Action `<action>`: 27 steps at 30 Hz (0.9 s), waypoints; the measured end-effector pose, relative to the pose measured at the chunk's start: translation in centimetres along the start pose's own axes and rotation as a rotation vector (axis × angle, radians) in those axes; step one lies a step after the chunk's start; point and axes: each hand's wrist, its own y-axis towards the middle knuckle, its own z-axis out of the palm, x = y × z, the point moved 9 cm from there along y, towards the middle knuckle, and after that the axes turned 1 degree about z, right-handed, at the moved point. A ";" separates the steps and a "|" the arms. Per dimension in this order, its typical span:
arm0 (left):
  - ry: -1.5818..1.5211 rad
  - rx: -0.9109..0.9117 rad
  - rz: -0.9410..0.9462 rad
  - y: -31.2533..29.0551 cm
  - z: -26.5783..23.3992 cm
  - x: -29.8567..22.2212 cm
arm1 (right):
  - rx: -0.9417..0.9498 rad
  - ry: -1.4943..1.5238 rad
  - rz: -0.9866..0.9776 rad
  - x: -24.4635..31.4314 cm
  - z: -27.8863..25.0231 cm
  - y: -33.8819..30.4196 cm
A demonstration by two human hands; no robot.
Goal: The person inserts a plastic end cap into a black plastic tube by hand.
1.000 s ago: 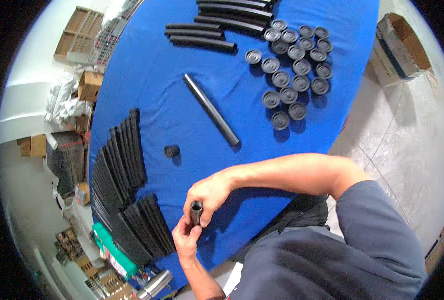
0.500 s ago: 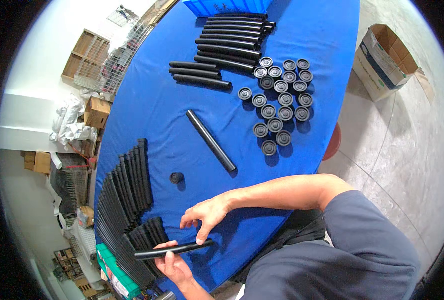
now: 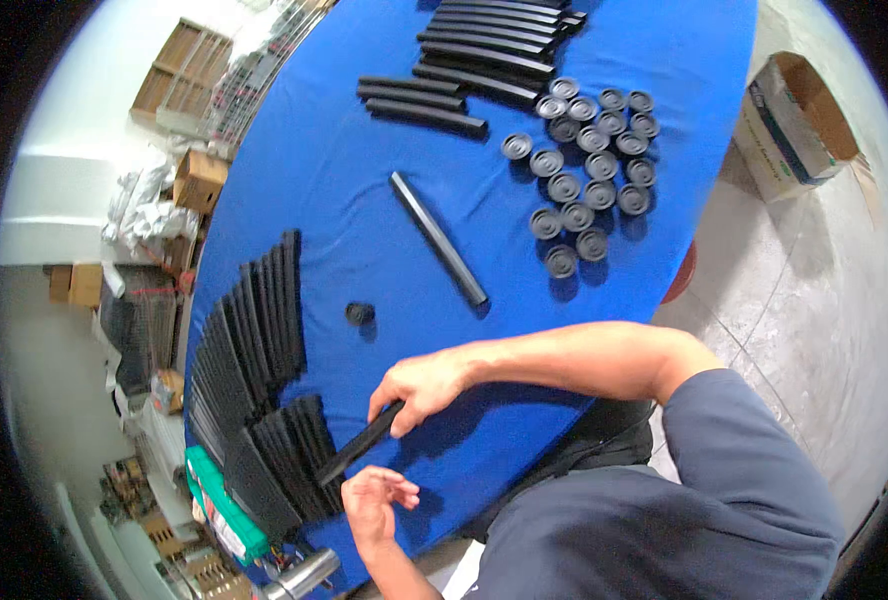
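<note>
My right hand (image 3: 422, 390) is closed around the upper end of a short black tube (image 3: 360, 446), which slants down to the left above the blue cloth. Beside the tube's lower end, my left hand (image 3: 372, 503) has its fingers loosely bent and apart, with nothing visible in them. A lone black tube (image 3: 439, 240) lies on the cloth beyond my hands. To its lower left sits a single round black cap (image 3: 360, 314). Rows of capped black tubes (image 3: 254, 340) lie side by side to the left, with a nearer group (image 3: 292, 450) close to the held tube.
Many round black caps (image 3: 600, 165) stand at the right of the blue table (image 3: 524, 330). More black tubes (image 3: 489, 45) are stacked at the far side. A green box (image 3: 222, 510) and a metal cylinder (image 3: 304, 574) are at lower left. An open carton (image 3: 794, 130) stands on the floor.
The tube has passed from my left hand to my right hand and now slants more steeply. My left hand has let go and sits apart. The whole view has shifted slightly.
</note>
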 end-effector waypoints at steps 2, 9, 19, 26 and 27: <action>0.145 -0.090 0.234 -0.3 0.2 -2.5 | 0.039 -0.058 -0.012 -0.5 0.0 0.2; 1.165 -0.266 0.623 1.8 5.2 -6.6 | 0.051 -0.166 -0.036 0.2 -0.4 -0.6; 0.578 -0.213 0.245 2.6 1.2 -1.9 | 0.208 0.302 0.061 1.5 0.8 -1.3; 0.436 -0.082 0.239 2.3 1.3 -2.0 | 0.326 0.425 0.019 2.4 1.9 -1.5; 0.429 -0.059 0.246 2.5 1.4 -2.0 | 0.332 0.417 0.035 2.3 1.8 -1.6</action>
